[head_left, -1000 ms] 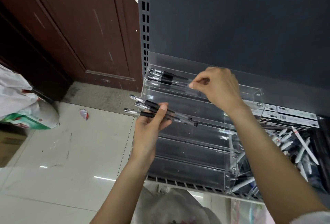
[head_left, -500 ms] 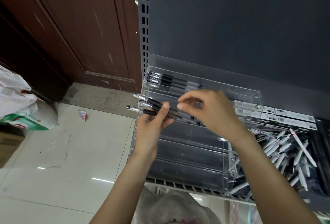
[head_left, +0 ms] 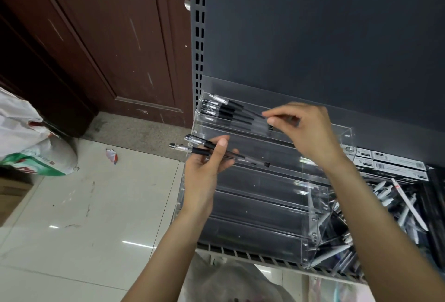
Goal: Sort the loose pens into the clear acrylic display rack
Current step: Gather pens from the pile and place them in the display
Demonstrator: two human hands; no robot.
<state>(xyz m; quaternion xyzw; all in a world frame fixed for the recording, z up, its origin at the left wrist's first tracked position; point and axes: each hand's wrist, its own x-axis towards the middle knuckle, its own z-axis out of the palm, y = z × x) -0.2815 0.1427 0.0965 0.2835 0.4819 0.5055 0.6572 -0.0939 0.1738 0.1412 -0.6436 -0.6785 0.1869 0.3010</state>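
Observation:
A clear acrylic display rack (head_left: 313,201) with several stepped tiers stands on the shelf. Its top tier holds several black-grip pens (head_left: 222,111) lying side by side. My right hand (head_left: 304,130) pinches the end of one clear pen (head_left: 237,104) and holds it over that top tier, just above the others. In front of the rack's second tier, my left hand (head_left: 208,169) grips two more pens (head_left: 196,146), thumb across their barrels, tips pointing left.
A heap of white loose pens (head_left: 395,201) lies right of the rack, with boxed pens (head_left: 397,164) behind it. The dark shelf back panel (head_left: 313,36) rises behind. A brown door, tiled floor and plastic bags (head_left: 29,142) are at the left.
My right hand took one pen from the bunch in my left hand and carried it up to the top tier. The left hand now holds two pens and has barely moved.

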